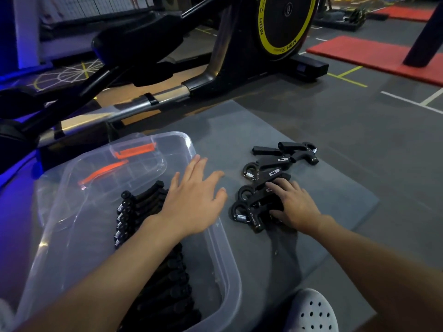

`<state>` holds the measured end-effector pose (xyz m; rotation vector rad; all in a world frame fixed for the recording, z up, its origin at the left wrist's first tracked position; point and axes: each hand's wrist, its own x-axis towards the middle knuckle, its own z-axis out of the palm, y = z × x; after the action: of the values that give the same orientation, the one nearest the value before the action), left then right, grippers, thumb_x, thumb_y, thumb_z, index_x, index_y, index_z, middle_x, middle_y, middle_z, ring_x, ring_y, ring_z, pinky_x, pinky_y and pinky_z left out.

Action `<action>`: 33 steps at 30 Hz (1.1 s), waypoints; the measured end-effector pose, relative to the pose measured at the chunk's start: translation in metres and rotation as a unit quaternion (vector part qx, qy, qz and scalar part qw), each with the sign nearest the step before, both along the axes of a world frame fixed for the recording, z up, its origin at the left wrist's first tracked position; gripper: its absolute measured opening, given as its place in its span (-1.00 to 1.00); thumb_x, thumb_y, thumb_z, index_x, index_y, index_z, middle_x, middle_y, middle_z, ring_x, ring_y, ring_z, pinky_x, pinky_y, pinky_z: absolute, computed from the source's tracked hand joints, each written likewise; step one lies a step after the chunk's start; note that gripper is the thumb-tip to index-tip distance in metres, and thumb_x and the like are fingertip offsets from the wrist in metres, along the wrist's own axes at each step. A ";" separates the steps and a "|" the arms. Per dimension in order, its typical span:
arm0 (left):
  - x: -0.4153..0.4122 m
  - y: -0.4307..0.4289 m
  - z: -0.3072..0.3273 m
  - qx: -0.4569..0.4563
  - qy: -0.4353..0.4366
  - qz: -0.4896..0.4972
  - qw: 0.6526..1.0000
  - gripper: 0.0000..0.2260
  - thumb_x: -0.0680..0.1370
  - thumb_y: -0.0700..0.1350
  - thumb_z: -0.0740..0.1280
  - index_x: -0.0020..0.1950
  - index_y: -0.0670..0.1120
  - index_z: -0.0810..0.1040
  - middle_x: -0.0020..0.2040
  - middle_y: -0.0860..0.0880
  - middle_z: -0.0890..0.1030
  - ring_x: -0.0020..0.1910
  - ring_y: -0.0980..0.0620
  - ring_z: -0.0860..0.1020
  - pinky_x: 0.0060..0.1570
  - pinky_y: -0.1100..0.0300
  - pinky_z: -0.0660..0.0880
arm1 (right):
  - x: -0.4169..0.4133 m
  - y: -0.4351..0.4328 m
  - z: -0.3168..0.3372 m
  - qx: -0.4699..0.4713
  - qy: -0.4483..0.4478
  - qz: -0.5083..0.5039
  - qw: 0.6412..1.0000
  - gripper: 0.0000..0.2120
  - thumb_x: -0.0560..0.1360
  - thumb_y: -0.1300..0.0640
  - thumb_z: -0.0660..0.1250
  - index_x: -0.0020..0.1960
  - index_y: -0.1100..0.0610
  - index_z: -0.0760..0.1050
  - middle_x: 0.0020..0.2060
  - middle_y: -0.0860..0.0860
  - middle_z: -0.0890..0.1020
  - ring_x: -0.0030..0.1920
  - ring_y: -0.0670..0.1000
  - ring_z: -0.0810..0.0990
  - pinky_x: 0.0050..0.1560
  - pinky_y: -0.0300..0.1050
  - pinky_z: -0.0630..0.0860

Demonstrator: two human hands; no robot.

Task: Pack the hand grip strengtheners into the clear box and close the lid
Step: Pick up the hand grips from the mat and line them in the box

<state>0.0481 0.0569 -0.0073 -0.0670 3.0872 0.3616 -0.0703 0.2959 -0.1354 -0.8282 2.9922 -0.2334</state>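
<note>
Nearest, the clear box (230,271) holds a packed row of hand grip strengtheners (134,212). The left hand (194,204) hovers over its rim, fingers spread wide and holding nothing. Just beside it on the mat (335,188), the right hand (294,207) curls its fingers over the handles of the loose strengtheners (271,164). These look rigid, fairly light and apt to tangle, so the handles, clear of the springs, seem the safest hold. The lid (134,161) lies at the box's far end.

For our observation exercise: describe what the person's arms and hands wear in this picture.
Both forearms are bare; no sleeves show. The left hand and right hand wear no gloves, and no watch, bracelet or ring is visible.
</note>
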 end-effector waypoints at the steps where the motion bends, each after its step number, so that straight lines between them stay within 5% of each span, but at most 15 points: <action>1: 0.000 0.000 0.000 0.001 0.001 0.000 1.000 -0.60 0.63 0.10 0.02 0.48 0.14 0.23 0.60 -0.04 -0.05 0.56 0.07 -0.25 0.51 -0.20 -0.06 | -0.001 -0.001 0.002 0.006 0.001 0.004 1.000 -0.20 0.40 -0.18 0.42 0.53 -0.05 0.16 0.43 -0.02 0.26 0.36 0.09 0.28 0.28 0.00 0.35; 13: 0.001 0.000 0.003 0.002 0.006 -0.002 1.000 -0.63 0.63 0.08 0.03 0.45 0.13 0.27 0.59 -0.04 -0.01 0.56 0.07 -0.23 0.51 -0.19 -0.03 | 0.017 -0.010 0.027 -0.080 0.015 -0.018 0.997 -0.32 0.26 -0.19 0.49 0.27 0.11 0.45 0.15 0.03 0.39 0.23 0.08 0.38 0.12 -0.01 0.50; 17: 0.003 -0.002 0.006 0.034 0.020 0.006 0.999 -0.62 0.63 0.10 0.08 0.43 0.09 0.33 0.58 0.00 0.08 0.57 0.09 -0.15 0.51 -0.18 -0.02 | 0.024 -0.019 0.054 -0.224 0.026 -0.101 0.969 -0.33 0.24 -0.17 0.50 0.25 0.13 0.49 0.10 0.00 0.40 0.17 0.04 0.44 0.18 -0.05 0.50; 19: 0.007 -0.004 0.009 0.081 0.075 0.011 0.994 -0.61 0.60 0.11 0.17 0.41 0.06 0.37 0.52 0.03 0.24 0.55 0.05 0.08 0.49 -0.13 0.08 | 0.030 -0.030 0.074 -0.308 0.024 -0.138 0.941 -0.37 0.24 -0.15 0.53 0.22 0.11 0.50 0.07 -0.04 0.40 0.13 -0.01 0.49 0.19 -0.10 0.48; 22: 0.014 -0.005 0.020 0.200 0.173 0.024 0.964 -0.59 0.53 0.04 0.36 0.36 0.07 0.40 0.30 0.11 0.47 0.31 0.11 0.43 0.34 0.08 0.35 | 0.041 -0.051 0.104 -0.384 0.005 -0.170 0.908 -0.39 0.26 -0.16 0.53 0.23 0.04 0.51 0.07 -0.07 0.41 0.05 -0.09 0.49 0.12 -0.23 0.43; 26: 0.019 -0.012 0.045 0.338 0.247 0.059 0.906 -0.66 0.46 -0.10 0.49 0.18 0.10 0.51 0.00 0.16 0.58 -0.04 0.22 0.59 0.04 0.27 0.53 | 0.058 -0.082 0.130 -0.421 -0.032 -0.174 0.890 -0.43 0.24 -0.23 0.50 0.17 0.00 0.54 0.03 -0.04 0.49 0.04 -0.05 0.53 0.10 -0.19 0.45; 30: 0.025 -0.030 0.061 0.351 0.322 0.056 0.878 -0.69 0.43 -0.16 0.53 0.11 0.04 0.56 0.00 0.14 0.61 0.02 0.21 0.59 0.10 0.30 0.52 | 0.075 -0.112 0.146 -0.450 -0.097 -0.176 0.870 -0.41 0.17 -0.41 0.40 0.03 -0.02 0.58 -0.12 -0.04 0.65 -0.07 -0.04 0.63 0.02 -0.01 0.58; 33: 0.030 -0.043 0.068 0.334 0.376 0.063 0.862 -0.73 0.43 -0.20 0.52 0.09 -0.03 0.59 -0.01 0.09 0.61 0.01 0.18 0.59 0.07 0.36 0.48 | 0.091 -0.131 0.161 -0.475 -0.154 -0.141 0.855 -0.62 0.35 -0.29 0.40 -0.05 0.00 0.57 -0.22 -0.07 0.69 -0.20 -0.09 0.65 -0.16 -0.10 0.58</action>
<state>0.0785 0.0138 0.0612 -0.1345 3.4144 1.8326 0.0203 0.1649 0.0253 -0.2692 2.5432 -1.7439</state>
